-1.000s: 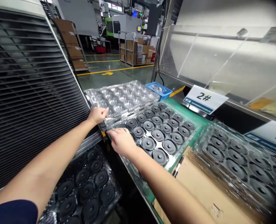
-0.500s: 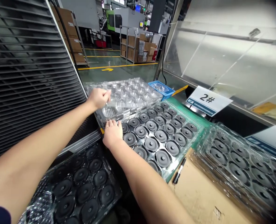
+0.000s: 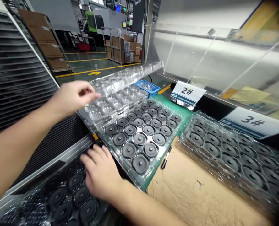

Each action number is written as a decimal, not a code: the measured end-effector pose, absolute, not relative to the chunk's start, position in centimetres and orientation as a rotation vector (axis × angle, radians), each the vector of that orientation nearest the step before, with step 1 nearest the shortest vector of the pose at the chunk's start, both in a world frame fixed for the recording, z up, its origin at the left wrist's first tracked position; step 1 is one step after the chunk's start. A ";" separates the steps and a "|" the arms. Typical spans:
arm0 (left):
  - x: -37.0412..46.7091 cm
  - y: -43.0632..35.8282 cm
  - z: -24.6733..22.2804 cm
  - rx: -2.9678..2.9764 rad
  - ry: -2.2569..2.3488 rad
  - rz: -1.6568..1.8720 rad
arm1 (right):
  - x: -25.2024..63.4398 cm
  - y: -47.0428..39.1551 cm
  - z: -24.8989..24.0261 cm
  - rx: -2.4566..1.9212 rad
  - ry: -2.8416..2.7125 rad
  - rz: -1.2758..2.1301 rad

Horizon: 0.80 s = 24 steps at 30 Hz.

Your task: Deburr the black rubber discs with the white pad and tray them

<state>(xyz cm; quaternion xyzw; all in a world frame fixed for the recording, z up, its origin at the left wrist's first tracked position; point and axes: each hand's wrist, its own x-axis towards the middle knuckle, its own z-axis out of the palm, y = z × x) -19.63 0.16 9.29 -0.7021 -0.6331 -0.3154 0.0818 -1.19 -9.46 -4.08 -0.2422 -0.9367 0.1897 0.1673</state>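
Observation:
My left hand (image 3: 74,95) pinches the near left corner of a clear plastic tray (image 3: 127,75), which tilts up, blurred, above a stack of clear trays with round pockets (image 3: 113,103). Beside that stack, on a green mat (image 3: 184,108), lies a clear tray filled with rows of black round parts (image 3: 139,138). My right hand (image 3: 103,171) is open and holds nothing, its fingers apart and bent near the left edge of the filled tray. Beneath it sits a lower tray of black round parts (image 3: 66,197), partly hidden by the hand and forearm.
To the right, stacked filled trays (image 3: 224,147) stand beside brown cardboard (image 3: 196,191) with a black marker (image 3: 166,157) on it. A blue bin (image 3: 149,88) is behind. Signs "2#" (image 3: 188,92) and "3#" (image 3: 254,122) hang at the right; a slatted panel (image 3: 17,94) rises left.
The clear tray at my left hand has been lifted off the stack. My right hand has come away from the filled tray's corner, down and toward me. The view has turned right.

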 end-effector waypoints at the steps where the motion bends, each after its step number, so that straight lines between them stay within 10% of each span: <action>1: -19.0 -0.5 7.9 -2.160 -1.895 -0.886 | 1.1 -11.3 -4.5 -0.586 -2.602 0.744; 7: -14.8 -3.8 2.0 -2.279 -1.917 -0.816 | 15.0 -19.1 -8.1 -1.038 -2.134 1.674; 24: 2.0 -12.9 -7.3 -2.433 -1.699 -0.679 | 24.9 -28.3 -10.8 -1.262 -1.623 1.466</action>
